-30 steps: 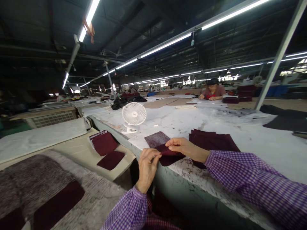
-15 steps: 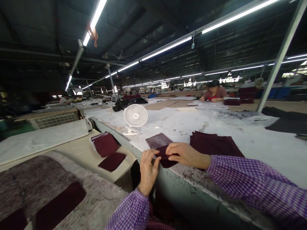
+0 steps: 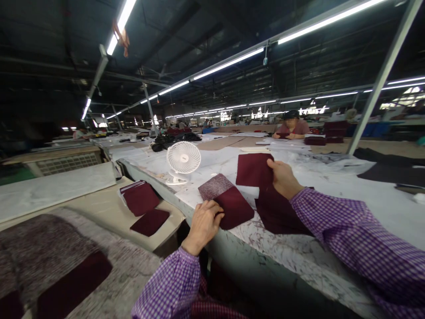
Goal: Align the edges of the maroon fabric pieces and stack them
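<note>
Between finger and thumb, my right hand (image 3: pixel 284 177) holds up a maroon fabric piece (image 3: pixel 254 169) by its right edge. Below it, a stack of maroon fabric (image 3: pixel 282 212) lies on the white-covered table (image 3: pixel 348 208). My left hand (image 3: pixel 205 223) is at the table's near edge, its fingers closed at the left side of another maroon piece (image 3: pixel 235 207). That piece lies flat, partly over a speckled pad (image 3: pixel 214 187). A small white strip (image 3: pixel 249 192) shows between the two maroon pieces.
A white clip fan (image 3: pixel 183 158) stands behind my left hand. On the lower left table (image 3: pixel 109 199) are a maroon stack (image 3: pixel 141 198) and a loose piece (image 3: pixel 151 222). A person (image 3: pixel 292 126) sits across the table. Dark fabric (image 3: pixel 392 170) lies far right.
My right hand has moved up and right, away from my left hand, and now holds a maroon piece raised. The piece near my left hand now lies flat.
</note>
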Motion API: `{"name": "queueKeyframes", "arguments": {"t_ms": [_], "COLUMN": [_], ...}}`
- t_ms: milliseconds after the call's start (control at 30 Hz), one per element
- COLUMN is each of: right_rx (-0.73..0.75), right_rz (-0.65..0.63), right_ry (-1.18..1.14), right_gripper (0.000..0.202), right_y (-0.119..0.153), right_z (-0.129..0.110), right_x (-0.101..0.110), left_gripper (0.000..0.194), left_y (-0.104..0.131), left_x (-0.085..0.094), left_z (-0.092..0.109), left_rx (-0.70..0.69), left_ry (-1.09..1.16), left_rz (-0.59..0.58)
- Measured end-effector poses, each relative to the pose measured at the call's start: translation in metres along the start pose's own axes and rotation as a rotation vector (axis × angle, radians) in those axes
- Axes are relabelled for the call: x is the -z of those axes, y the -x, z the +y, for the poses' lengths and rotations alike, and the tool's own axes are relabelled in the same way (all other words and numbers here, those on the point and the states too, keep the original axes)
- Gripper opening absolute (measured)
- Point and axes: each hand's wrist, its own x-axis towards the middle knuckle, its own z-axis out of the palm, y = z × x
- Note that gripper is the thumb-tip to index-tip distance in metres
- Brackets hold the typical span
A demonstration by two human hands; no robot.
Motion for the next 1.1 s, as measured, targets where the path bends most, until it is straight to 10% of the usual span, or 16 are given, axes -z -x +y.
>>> {"name": "queueKeyframes", "arguments": {"t_ms": [133, 267, 400, 600, 900, 1100], "right_rx": [0.272, 0.473, 0.339, 0.177, -0.108, -0.231], "right_rz": [-0.065, -0.620, -1.256, -0.445, -0.648, -0.686], "right_ry": [0.123, 0.471, 0.513, 1.062, 0.961, 0.989], "right_gripper": [0.027, 0.020, 0.024, 0.032, 0.052, 0.048], "right_y": [0.016, 0.082, 0.090, 0.005, -0.014, -0.023], "right_z": [-0.029, -0.047, -0.050, 0.000, 0.045, 0.043], "right_x": [0.014, 0.000, 0.005, 0.087, 0.116, 0.117], "left_gripper": [0.017, 0.055, 0.046, 0.032, 0.025, 0.056], "left_y": [-0.006, -0.003, 0.008, 0.023, 0.085, 0.109], "left_x": [0.007, 0.016, 0.022, 0.015, -0.025, -0.065], "left_z": [0.008, 0.030, 0.043, 0.044, 0.015, -0.010], "left_rx": [0.087, 0.402, 0.632, 0.546, 0.124, 0.195], "left_ry": [0.230, 1.004, 1.347, 1.276, 0.704, 0.704], "left_rz": [0.056, 0.085, -0.081, -0.133, -0.765, -1.059]}}
